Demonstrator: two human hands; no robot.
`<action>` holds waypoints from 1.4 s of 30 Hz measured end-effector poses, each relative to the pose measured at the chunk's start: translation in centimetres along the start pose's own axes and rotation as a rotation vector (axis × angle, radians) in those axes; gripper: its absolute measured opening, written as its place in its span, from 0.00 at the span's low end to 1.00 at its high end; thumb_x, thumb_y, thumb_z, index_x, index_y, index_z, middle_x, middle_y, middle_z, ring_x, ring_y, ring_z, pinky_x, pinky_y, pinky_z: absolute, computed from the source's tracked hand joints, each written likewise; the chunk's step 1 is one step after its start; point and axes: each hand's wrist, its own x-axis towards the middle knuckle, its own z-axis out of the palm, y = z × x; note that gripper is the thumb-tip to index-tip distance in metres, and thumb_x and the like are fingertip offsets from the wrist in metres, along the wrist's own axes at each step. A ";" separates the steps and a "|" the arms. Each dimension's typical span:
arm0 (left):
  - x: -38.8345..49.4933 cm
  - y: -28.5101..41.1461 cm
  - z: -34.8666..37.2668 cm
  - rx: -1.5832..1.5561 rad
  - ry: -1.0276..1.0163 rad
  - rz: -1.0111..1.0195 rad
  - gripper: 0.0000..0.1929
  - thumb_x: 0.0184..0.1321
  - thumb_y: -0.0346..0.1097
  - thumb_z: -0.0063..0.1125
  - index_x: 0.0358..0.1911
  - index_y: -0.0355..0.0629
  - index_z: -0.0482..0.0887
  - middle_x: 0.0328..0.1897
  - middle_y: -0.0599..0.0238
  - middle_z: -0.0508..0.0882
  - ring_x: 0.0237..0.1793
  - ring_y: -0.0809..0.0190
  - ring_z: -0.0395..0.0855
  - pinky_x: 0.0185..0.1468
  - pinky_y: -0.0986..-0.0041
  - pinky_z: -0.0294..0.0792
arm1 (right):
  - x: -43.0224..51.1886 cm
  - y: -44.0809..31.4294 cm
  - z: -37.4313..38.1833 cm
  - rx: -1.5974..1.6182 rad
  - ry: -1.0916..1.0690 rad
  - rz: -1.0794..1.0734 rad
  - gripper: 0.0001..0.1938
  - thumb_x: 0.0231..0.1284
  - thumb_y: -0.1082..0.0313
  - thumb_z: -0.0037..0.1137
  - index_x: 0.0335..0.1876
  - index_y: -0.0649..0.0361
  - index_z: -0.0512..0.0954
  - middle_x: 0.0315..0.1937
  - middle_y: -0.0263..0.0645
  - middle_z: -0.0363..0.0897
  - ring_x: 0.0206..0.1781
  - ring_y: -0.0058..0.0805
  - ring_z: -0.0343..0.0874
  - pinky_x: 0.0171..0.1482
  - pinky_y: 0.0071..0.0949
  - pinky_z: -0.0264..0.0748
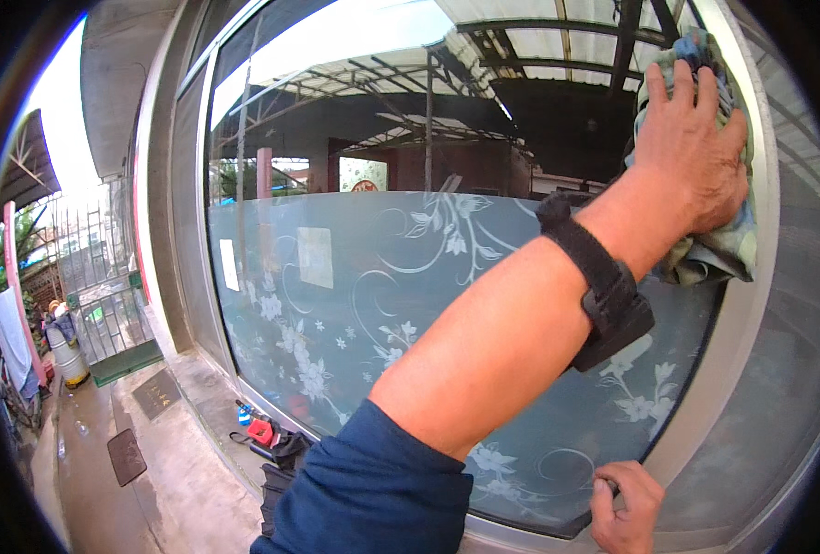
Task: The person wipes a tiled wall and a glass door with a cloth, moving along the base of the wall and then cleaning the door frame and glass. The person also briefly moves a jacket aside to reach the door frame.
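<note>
My left hand [694, 145] presses a bunched, multicoloured patterned cloth [711, 256] against the upper right of a large window pane [410, 291], beside its pale metal frame [715, 388]. The fingers are spread over the cloth. The left forearm crosses the glass, with a dark blue sleeve and a black strap carrying a black device [611, 325] at the wrist. At the lower right corner of the pane is my right hand [628, 509], its fingers curled. A small dark patch shows between thumb and forefinger; whether it is a held thing or the window's dark edge is unclear.
White floral patterns cover the lower glass; roof beams show in the upper part. On the ledge at the lower left lie a black bag [289, 450], a red container [260, 432] and a blue item [244, 415]. A barrel [68, 356] and a metal gate [109, 311] stand further left.
</note>
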 end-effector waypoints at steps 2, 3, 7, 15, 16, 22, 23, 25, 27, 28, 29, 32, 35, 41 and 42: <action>0.0 -1.8 -1.2 -0.008 -0.116 0.046 0.26 0.61 0.50 0.56 0.61 0.48 0.85 0.70 0.35 0.73 0.75 0.30 0.61 0.77 0.32 0.44 | 0.0 -0.6 0.5 0.009 0.030 -0.033 0.06 0.60 0.80 0.62 0.42 0.66 0.83 0.34 0.44 0.84 0.30 0.34 0.81 0.35 0.29 0.77; 0.1 -2.3 -1.6 0.041 -0.073 0.062 0.23 0.61 0.51 0.55 0.58 0.55 0.87 0.69 0.42 0.75 0.74 0.34 0.63 0.77 0.32 0.45 | -0.1 -0.8 0.7 0.001 0.017 -0.018 0.06 0.60 0.79 0.62 0.42 0.65 0.83 0.35 0.43 0.84 0.30 0.34 0.81 0.35 0.29 0.77; -0.4 -5.3 -4.3 0.073 -0.143 0.038 0.23 0.63 0.53 0.52 0.59 0.62 0.87 0.71 0.51 0.74 0.76 0.38 0.61 0.78 0.35 0.44 | -0.4 -2.0 1.9 -0.061 -0.027 0.046 0.06 0.61 0.78 0.62 0.43 0.63 0.84 0.36 0.43 0.85 0.32 0.35 0.82 0.36 0.30 0.78; -5.4 -18.3 -15.2 0.219 -0.142 -0.007 0.25 0.64 0.55 0.51 0.65 0.68 0.82 0.77 0.57 0.70 0.78 0.44 0.61 0.78 0.40 0.48 | -0.6 -5.0 6.1 -0.256 -0.126 0.042 0.06 0.62 0.74 0.64 0.44 0.61 0.84 0.39 0.47 0.86 0.39 0.48 0.85 0.43 0.40 0.80; -6.3 -20.3 -17.2 0.235 -0.137 -0.005 0.26 0.64 0.54 0.51 0.66 0.68 0.80 0.78 0.57 0.70 0.78 0.45 0.60 0.78 0.41 0.48 | -0.7 -5.6 6.6 -0.285 -0.159 0.059 0.06 0.62 0.73 0.64 0.44 0.61 0.84 0.38 0.47 0.86 0.40 0.49 0.85 0.44 0.41 0.80; -12.2 -31.8 -28.8 0.409 -0.154 -0.099 0.27 0.65 0.55 0.50 0.69 0.69 0.76 0.80 0.56 0.68 0.80 0.43 0.60 0.79 0.44 0.52 | 0.3 -8.2 10.8 -0.335 -0.238 0.070 0.06 0.64 0.73 0.63 0.44 0.62 0.83 0.38 0.48 0.86 0.41 0.53 0.84 0.46 0.43 0.80; -13.1 -33.4 -30.2 0.423 -0.139 -0.111 0.27 0.66 0.55 0.49 0.69 0.68 0.77 0.79 0.55 0.69 0.79 0.43 0.61 0.79 0.45 0.52 | 0.4 -8.5 11.5 -0.346 -0.253 0.086 0.06 0.64 0.73 0.63 0.44 0.62 0.83 0.38 0.49 0.86 0.42 0.53 0.84 0.46 0.42 0.80; -14.7 -36.6 -32.8 0.457 -0.086 -0.127 0.27 0.65 0.53 0.51 0.69 0.66 0.77 0.77 0.53 0.71 0.77 0.43 0.64 0.77 0.47 0.55 | 0.5 -9.1 12.4 -0.369 -0.289 0.104 0.07 0.65 0.72 0.62 0.45 0.62 0.83 0.39 0.49 0.86 0.43 0.53 0.84 0.47 0.43 0.80; -16.2 -39.5 -35.0 0.508 -0.049 -0.147 0.27 0.64 0.52 0.53 0.68 0.65 0.78 0.76 0.52 0.72 0.76 0.45 0.67 0.75 0.48 0.57 | 0.5 -9.7 12.7 -0.393 -0.335 0.110 0.07 0.65 0.72 0.62 0.46 0.62 0.83 0.41 0.49 0.86 0.44 0.53 0.84 0.48 0.44 0.80; -16.9 -40.9 -36.3 0.496 -0.088 -0.197 0.27 0.64 0.53 0.52 0.69 0.65 0.77 0.77 0.51 0.71 0.76 0.44 0.67 0.76 0.48 0.57 | 0.3 -10.0 12.7 -0.413 -0.343 0.126 0.08 0.65 0.72 0.62 0.46 0.62 0.83 0.41 0.50 0.86 0.44 0.53 0.84 0.48 0.44 0.79; -17.9 -42.1 -37.7 0.487 -0.081 -0.220 0.27 0.65 0.53 0.52 0.69 0.65 0.77 0.77 0.51 0.71 0.76 0.43 0.67 0.77 0.48 0.57 | 0.3 -10.2 12.6 -0.431 -0.352 0.139 0.08 0.64 0.71 0.62 0.46 0.62 0.83 0.42 0.50 0.86 0.44 0.54 0.83 0.49 0.45 0.79; -20.3 -45.6 -42.3 0.592 -0.139 -0.259 0.28 0.66 0.54 0.51 0.71 0.62 0.75 0.78 0.49 0.70 0.77 0.42 0.65 0.78 0.49 0.57 | -0.4 -10.5 12.2 -0.522 -0.386 0.236 0.09 0.64 0.71 0.61 0.47 0.62 0.83 0.43 0.51 0.86 0.45 0.55 0.83 0.50 0.46 0.78; -23.7 -48.1 -45.9 0.534 -0.088 -0.479 0.29 0.68 0.54 0.51 0.72 0.59 0.74 0.78 0.47 0.69 0.78 0.43 0.64 0.78 0.54 0.58 | -2.1 -11.0 12.9 -0.618 -0.384 0.348 0.09 0.63 0.71 0.60 0.47 0.63 0.83 0.42 0.52 0.85 0.45 0.56 0.82 0.50 0.47 0.78; -30.2 -51.5 -52.2 0.818 -0.228 -0.436 0.24 0.73 0.41 0.51 0.71 0.52 0.74 0.79 0.54 0.68 0.78 0.43 0.63 0.78 0.58 0.59 | -4.5 -11.8 13.6 -0.613 -0.416 0.418 0.09 0.65 0.70 0.59 0.47 0.64 0.83 0.40 0.55 0.84 0.44 0.57 0.82 0.48 0.48 0.77; -31.4 -51.3 -52.8 0.788 -0.230 -0.467 0.23 0.74 0.40 0.50 0.71 0.50 0.73 0.79 0.54 0.68 0.79 0.42 0.62 0.78 0.58 0.59 | -4.7 -11.8 13.5 -0.590 -0.403 0.418 0.09 0.66 0.70 0.59 0.47 0.64 0.83 0.40 0.55 0.84 0.44 0.57 0.82 0.48 0.48 0.77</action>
